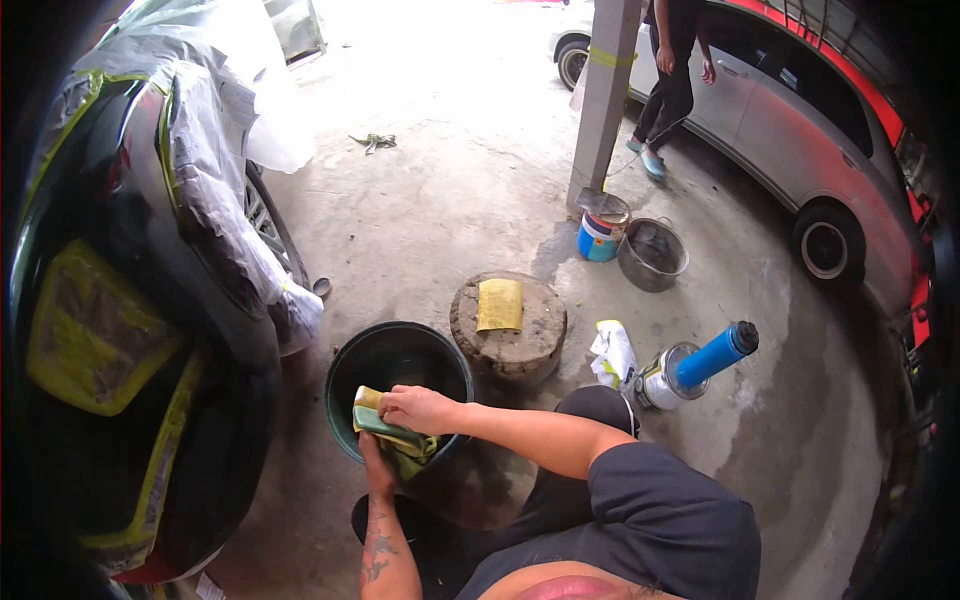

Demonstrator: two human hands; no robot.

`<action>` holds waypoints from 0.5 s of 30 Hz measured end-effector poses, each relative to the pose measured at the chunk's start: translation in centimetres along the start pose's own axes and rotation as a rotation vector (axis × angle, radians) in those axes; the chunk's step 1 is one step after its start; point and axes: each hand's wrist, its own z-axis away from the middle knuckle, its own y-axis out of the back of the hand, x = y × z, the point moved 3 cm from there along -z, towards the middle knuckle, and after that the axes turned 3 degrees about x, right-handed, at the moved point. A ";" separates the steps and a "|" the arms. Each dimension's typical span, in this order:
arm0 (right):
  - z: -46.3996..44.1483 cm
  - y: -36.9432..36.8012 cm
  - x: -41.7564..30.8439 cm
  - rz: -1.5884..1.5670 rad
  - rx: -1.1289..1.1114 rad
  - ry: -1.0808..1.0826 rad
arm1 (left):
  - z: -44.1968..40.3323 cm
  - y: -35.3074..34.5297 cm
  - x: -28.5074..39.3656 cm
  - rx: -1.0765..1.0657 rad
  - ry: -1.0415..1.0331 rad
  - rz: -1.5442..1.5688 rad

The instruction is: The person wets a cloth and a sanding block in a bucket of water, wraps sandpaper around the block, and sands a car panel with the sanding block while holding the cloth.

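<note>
A green sanding block (385, 424) with a yellow sheet of sandpaper (368, 397) at its upper edge is held over the dark bucket (343, 372). My left hand (376, 462) grips the block from below, its fingers partly hidden. From the right, my right hand (420, 408) closes over the block's upper side, fingertips on the block and sheet. A yellow-green cloth (412, 460) hangs beneath my hands at the bucket's near rim. On a wooden stump (510, 350) just beyond the bucket lies another yellow sandpaper sheet (500, 304).
A dark car (230, 440) with masking film and tape stands at left. To my right are a can (660, 385), a blue cylinder (715, 357) and a white wrapper (612, 350). Farther off: paint pail (601, 240), black pot (652, 262), post (604, 100), person (675, 70), grey car (740, 90).
</note>
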 end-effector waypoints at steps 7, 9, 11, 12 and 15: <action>0.5 0.4 0.0 -0.001 -0.149 0.046 | -0.9 -0.9 0.5 0.138 -0.029 0.030; 0.6 0.8 0.0 -0.005 -0.192 0.010 | -0.9 -1.2 1.0 0.166 -0.109 -0.157; 0.8 0.7 0.3 -0.011 -0.213 -0.043 | -1.0 -1.0 1.4 0.162 -0.151 -0.364; 0.9 0.4 0.4 -0.015 -0.214 -0.078 | -0.9 -1.3 1.8 0.165 -0.164 -0.426; 0.8 0.1 0.6 -0.017 -0.224 -0.138 | -0.6 -1.9 2.6 0.196 -0.164 -0.397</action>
